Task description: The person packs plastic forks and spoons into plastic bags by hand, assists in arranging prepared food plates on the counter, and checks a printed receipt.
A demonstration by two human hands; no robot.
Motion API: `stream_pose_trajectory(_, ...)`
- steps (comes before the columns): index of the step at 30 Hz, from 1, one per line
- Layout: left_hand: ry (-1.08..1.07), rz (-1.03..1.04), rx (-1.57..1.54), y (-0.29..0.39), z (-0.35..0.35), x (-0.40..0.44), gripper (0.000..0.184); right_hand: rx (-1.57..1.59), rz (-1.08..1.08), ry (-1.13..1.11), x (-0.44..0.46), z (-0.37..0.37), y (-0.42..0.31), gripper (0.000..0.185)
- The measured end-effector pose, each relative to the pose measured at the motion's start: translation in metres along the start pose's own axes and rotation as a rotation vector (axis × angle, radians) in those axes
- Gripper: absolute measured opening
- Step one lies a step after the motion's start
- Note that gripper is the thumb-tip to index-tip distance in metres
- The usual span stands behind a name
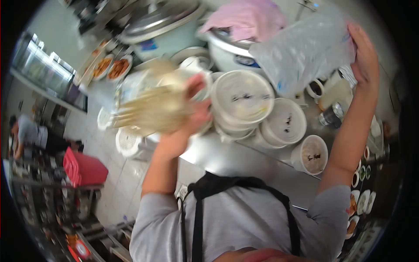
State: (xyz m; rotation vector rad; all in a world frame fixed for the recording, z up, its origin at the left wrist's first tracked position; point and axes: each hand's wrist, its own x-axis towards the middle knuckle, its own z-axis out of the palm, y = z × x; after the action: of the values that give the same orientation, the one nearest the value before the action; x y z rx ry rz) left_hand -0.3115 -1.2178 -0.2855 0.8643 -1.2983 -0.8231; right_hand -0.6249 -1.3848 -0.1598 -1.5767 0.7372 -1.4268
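A pale yellow bundle (152,109), badly blurred from where I stand, is in the person's left hand (198,100), over the left end of the row of tubs. The fingers are curled round its right end; how tightly, I cannot tell. As far as I can judge, it is out in the open, off the counter and not laid down; how much work remains, I cannot tell. Its long axis runs roughly sideways, the finger-like strands pointing left, away from the hand.

Across the tubs, the right hand (365,52) has its fingers closed over the end of a clear plastic bag (301,50). The bag slants from that grip down and left, its loose end near the tubs.

Below are a big white tub (242,96), a second tub (284,122) beside it and a smaller tub (310,155), their tops marked in black, on a steel counter (231,153). Behind lies a pink cloth (244,17) on a cooker. Farther off, by a red bin (85,168), a co-worker (32,131) bends over.
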Motion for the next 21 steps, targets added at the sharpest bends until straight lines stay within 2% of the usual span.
stream_pose_trajectory(2,-0.13,0.057,0.111,0.0,-0.014,-0.008,0.073,-0.032,0.021,-0.085,-0.018,0.057,0.004,0.016)
stream_pose_trajectory(5,-0.187,0.065,0.272,0.001,-0.039,-0.023,0.065,-0.119,0.028,-0.205,-0.034,0.132,0.008,0.015)
stream_pose_trajectory(8,-0.198,0.045,0.377,-0.019,-0.086,-0.034,0.042,-0.135,0.067,-0.297,-0.048,0.211,0.013,0.014)
stream_pose_trajectory(10,-0.12,-0.137,0.281,-0.003,-0.119,-0.058,0.033,-0.144,0.113,-0.381,-0.05,0.262,0.023,0.018)
stream_pose_trajectory(13,0.121,-0.097,0.221,-0.009,-0.182,-0.082,0.024,-0.268,0.001,-0.408,-0.06,0.348,0.046,0.024)
stream_pose_trajectory(16,0.361,-0.259,0.207,-0.002,-0.255,-0.094,0.019,-0.669,-0.443,0.009,-0.073,0.414,0.064,0.033)
stream_pose_trajectory(17,0.406,-0.297,0.25,-0.003,-0.277,-0.1,0.018,-0.77,-0.671,0.122,-0.084,0.433,0.063,0.044)
stream_pose_trajectory(19,0.515,-0.361,0.33,-0.005,-0.316,-0.106,0.018,-0.433,-0.129,-0.312,-0.138,0.485,0.059,0.055)
stream_pose_trajectory(21,0.526,-0.329,0.528,-0.002,-0.333,-0.11,0.017,-0.381,-0.057,-0.704,-0.178,0.53,0.087,0.059)
